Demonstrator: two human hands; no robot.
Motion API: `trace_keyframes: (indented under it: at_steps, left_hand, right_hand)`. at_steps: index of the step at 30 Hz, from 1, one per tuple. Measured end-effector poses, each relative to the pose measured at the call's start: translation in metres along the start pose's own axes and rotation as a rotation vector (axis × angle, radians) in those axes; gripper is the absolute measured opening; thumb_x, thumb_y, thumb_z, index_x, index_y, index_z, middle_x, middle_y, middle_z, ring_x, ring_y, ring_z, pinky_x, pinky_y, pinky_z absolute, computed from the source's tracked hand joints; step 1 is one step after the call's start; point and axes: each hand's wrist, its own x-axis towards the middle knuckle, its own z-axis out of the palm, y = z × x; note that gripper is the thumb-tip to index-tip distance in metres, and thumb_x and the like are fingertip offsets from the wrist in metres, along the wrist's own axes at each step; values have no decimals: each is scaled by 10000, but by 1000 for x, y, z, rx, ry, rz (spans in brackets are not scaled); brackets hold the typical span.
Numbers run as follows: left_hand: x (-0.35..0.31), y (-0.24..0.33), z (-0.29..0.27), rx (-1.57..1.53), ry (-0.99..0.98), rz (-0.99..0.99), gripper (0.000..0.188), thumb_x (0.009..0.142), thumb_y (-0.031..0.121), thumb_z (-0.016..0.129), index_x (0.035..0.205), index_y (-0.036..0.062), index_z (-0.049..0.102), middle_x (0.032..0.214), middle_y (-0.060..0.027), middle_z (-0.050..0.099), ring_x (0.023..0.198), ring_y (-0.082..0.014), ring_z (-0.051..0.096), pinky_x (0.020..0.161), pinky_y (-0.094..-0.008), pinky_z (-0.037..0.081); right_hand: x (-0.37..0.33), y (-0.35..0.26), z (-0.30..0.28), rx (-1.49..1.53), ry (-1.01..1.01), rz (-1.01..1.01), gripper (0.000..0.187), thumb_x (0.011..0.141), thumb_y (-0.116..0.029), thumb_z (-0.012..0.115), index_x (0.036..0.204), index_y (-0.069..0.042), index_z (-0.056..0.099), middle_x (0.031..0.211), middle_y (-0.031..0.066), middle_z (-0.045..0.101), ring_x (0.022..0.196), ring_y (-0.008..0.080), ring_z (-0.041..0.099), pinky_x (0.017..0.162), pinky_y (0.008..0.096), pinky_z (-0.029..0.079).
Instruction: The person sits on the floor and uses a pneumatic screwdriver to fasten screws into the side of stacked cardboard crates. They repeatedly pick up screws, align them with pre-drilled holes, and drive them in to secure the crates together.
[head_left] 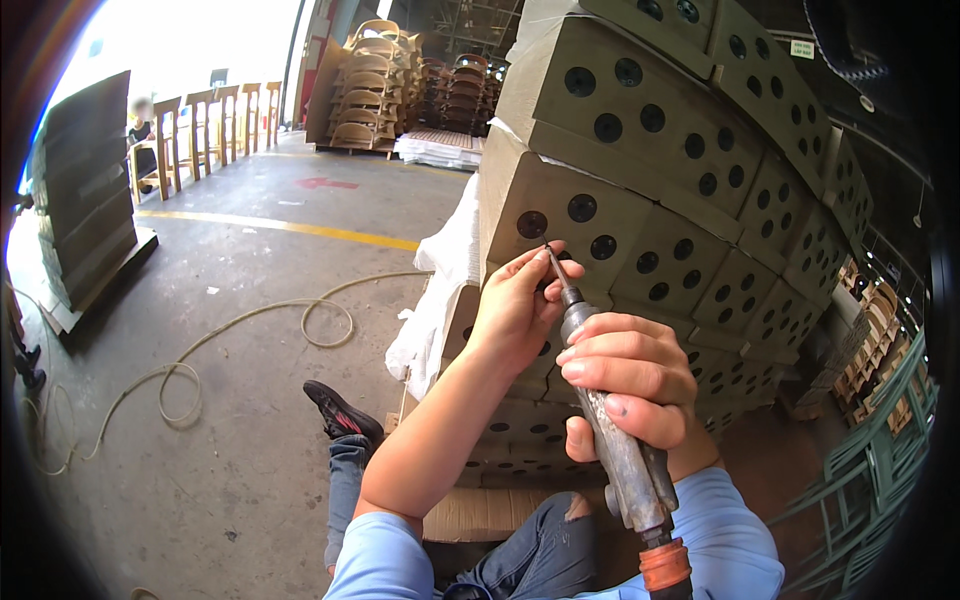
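Observation:
My right hand [635, 370] is wrapped round a worn metal pneumatic screwdriver [622, 455], with an orange fitting [665, 566] at its lower end. Its thin bit [560, 275] points up and left. My left hand [515, 305] is closed in a pinch at the bit's tip; whatever small thing lies between thumb and fingers cannot be made out. Just beyond both hands rises a tall stack of olive-brown panels [580, 170], set with pairs of round black discs [531, 224]. The left fingers cover part of one disc on the nearest panel.
White plastic wrap [445, 250] hangs at the stack's left edge. An air hose [190, 352] loops over the floor. Wooden chairs [195, 125] and stacked chair parts [365, 90] stand behind, with a person [142, 130] far left. Green metal frames [870, 480] lean at right.

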Motion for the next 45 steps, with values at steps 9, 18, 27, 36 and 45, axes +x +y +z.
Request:
trace_keyframes:
  at_steps: [9,18,27,36,45]
  left_hand:
    - [-10,4,5,147,68,72,271,1069,111,486,1298,-18,549,923,-109,685,661,-85,511,565,-204,431]
    - [3,35,-9,1153,456,793,235,980,170,631,1087,-34,674,627,-19,495,578,-101,443,554,-318,394]
    - [39,35,-23,1485,469,832,399,878,268,787,1167,3,711,785,-167,701,718,-312,680,687,-416,526]
    - [38,38,-22,1531,478,756,338,883,270,764,1123,38,707,957,-196,745,918,-390,715,790,-466,552]
    - [36,38,-24,1498,440,799,349,890,264,763,1116,8,696,939,-198,739,859,-381,716,750,-446,552]
  right_hand:
    - [2,9,7,-2,41,-47,435,818,-105,790,1100,-157,463,1093,91,699,834,247,716,767,445,643]
    - [6,9,13,-3,29,-41,438,817,-116,799,1104,-182,475,1065,73,701,809,236,722,740,428,643]
    - [10,10,18,3,34,-46,456,799,-124,812,1109,-177,481,993,59,672,792,243,719,727,424,642]
    - [11,34,34,-33,29,-58,496,771,-64,787,1129,-139,453,1002,99,663,794,276,718,745,466,632]
    - [7,-2,12,-33,-41,7,499,791,-94,814,1136,-184,464,1090,55,666,848,248,722,776,440,644]
